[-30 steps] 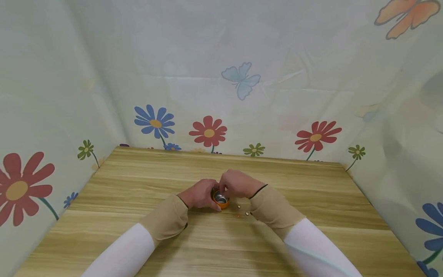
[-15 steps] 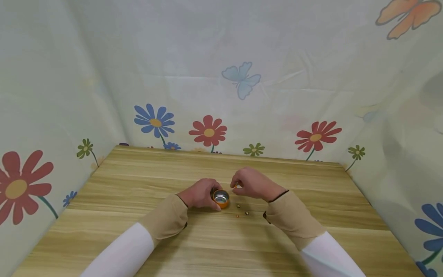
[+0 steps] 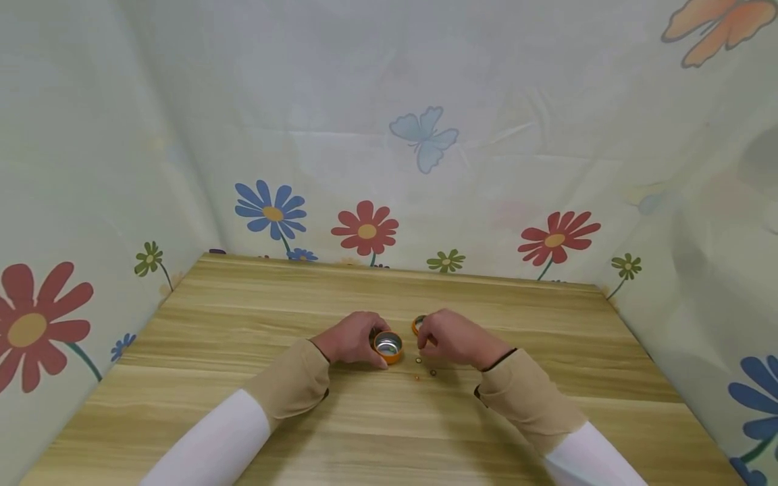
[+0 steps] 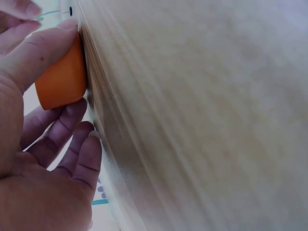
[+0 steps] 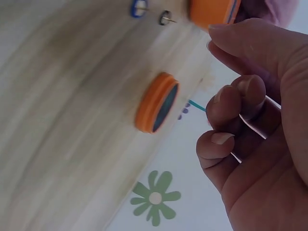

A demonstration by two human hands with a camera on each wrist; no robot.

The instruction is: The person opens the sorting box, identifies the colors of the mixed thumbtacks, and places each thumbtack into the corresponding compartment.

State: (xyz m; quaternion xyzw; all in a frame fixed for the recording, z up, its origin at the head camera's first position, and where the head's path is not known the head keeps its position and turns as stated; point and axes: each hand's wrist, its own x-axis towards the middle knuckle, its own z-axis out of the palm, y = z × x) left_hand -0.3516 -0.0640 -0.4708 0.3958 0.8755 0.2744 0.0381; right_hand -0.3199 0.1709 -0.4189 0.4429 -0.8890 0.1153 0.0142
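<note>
My left hand [image 3: 354, 337] grips a small round orange tin [image 3: 387, 348] by its side, thumb in front and fingers behind. The tin stands upright on the table without its lid, its silvery inside showing. To its right, the orange lid [image 5: 158, 103] lies on the table with its hollow side up. My right hand [image 3: 454, 336] hovers beside the lid, fingers loosely curled, and nothing shows between them. Just below that hand lie small thumbtacks: one with a blue rim [image 5: 139, 8], one dark [image 5: 165, 18], and a tiny orange one [image 3: 417, 378] nearer to me.
The wood-grain table [image 3: 292, 418] reaches to a pale cloth backdrop [image 3: 322, 162] printed with flowers and butterflies. The same cloth hangs on both sides.
My right hand has drawn away from the tin to the right, set the lid down and let it go, then moved slightly toward the tacks. The left hand stays on the tin.
</note>
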